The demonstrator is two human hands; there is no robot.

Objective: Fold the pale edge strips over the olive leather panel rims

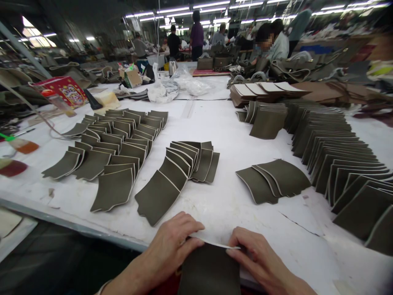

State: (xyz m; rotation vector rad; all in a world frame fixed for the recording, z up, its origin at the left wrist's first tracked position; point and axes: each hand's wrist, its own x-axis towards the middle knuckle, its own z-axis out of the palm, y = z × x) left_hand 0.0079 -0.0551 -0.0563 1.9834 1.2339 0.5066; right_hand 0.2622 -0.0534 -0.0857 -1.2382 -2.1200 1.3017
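Note:
Between my two hands hangs a dark olive leather panel (210,268) with a pale edge along its top, at the table's front edge. My left hand (176,235) pinches its upper left corner between thumb and fingers. At the upper right corner, my right hand (253,252) grips the same panel, thumb on the near face. Just beyond my left hand lies a fanned row of similar panels (162,192). A smaller overlapping group of panels (276,180) rests ahead of my right hand. The panel's lower part runs out of the picture.
Rows of overlapping panels (116,151) cover the table's left side, and a long standing row (337,151) lines the right. Brown stacked pieces (260,90) and crumpled clear plastic (190,82) lie farther back. Bottles with reddish liquid (24,146) stand out at left. People work behind.

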